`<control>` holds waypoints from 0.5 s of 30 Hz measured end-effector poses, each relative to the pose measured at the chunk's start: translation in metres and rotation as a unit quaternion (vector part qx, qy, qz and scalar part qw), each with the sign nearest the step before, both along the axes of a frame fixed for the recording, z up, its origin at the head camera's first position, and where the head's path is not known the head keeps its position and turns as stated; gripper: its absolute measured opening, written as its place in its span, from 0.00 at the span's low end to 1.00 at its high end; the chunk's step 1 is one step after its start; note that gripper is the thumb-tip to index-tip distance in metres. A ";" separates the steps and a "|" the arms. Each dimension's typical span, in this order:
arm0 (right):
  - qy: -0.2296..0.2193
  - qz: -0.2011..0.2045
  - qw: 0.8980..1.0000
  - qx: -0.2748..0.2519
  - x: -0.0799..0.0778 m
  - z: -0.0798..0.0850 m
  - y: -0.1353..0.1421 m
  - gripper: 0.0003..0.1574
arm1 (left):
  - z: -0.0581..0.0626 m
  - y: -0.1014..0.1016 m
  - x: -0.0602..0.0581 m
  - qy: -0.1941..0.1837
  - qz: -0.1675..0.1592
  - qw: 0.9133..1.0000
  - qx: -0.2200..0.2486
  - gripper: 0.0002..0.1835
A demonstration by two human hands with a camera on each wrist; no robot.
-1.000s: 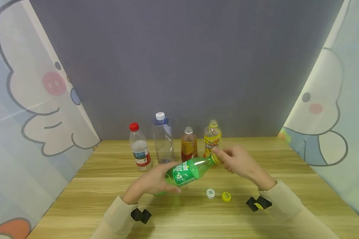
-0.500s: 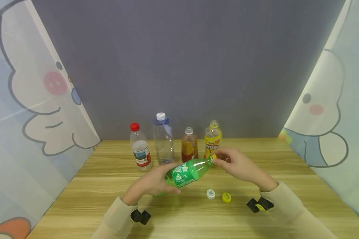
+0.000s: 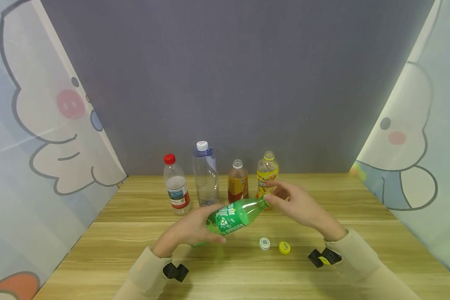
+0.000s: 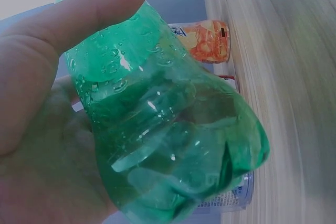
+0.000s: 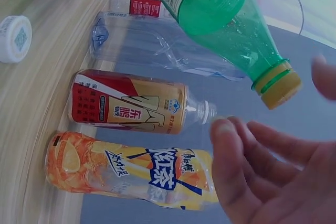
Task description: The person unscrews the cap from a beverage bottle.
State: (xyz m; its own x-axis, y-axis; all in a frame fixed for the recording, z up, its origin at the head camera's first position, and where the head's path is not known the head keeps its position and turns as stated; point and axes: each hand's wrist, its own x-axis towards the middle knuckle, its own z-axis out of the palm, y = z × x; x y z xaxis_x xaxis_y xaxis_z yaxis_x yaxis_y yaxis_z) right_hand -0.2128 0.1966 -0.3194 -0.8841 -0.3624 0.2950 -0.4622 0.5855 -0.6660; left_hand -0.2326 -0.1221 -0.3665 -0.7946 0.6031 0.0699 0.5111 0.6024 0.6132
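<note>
My left hand (image 3: 193,227) grips a green plastic bottle (image 3: 234,217) round its labelled body. The bottle is tilted, its neck pointing up and to the right. In the left wrist view its clear green base (image 4: 173,156) shows droplets inside. A yellow cap (image 5: 278,85) sits on the neck. My right hand (image 3: 294,204) is beside the cap; the right wrist view shows its fingertips (image 5: 224,127) spread apart, with a gap between them and the cap.
Behind stand a red-capped bottle (image 3: 177,191), a tall clear white-capped bottle (image 3: 205,179), an uncapped red-and-gold bottle (image 3: 238,183) and an uncapped yellow-labelled bottle (image 3: 267,173). A loose white cap (image 3: 264,243) and yellow cap (image 3: 284,248) lie on the wooden table (image 3: 247,279).
My right fingers held the yellow cap of the green bottle earlier; now they have spread away from it. The left hand and bottle stay almost where they were.
</note>
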 end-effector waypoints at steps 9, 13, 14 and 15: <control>-0.055 -0.016 0.998 -0.026 0.003 0.003 -0.003 0.24 | 0.001 0.001 0.000 0.009 -0.005 1.000 -0.004 0.49; -0.029 0.012 0.999 -0.025 0.001 0.001 -0.002 0.15 | 0.000 0.001 0.000 0.006 -0.003 1.000 -0.002 0.49; -0.022 0.018 0.999 -0.024 0.001 0.001 -0.002 0.13 | 0.000 0.001 0.000 0.004 -0.002 1.000 0.000 0.49; -0.016 0.024 0.999 -0.023 0.000 0.000 -0.002 0.12 | 0.000 0.000 0.000 0.002 -0.001 1.000 0.001 0.49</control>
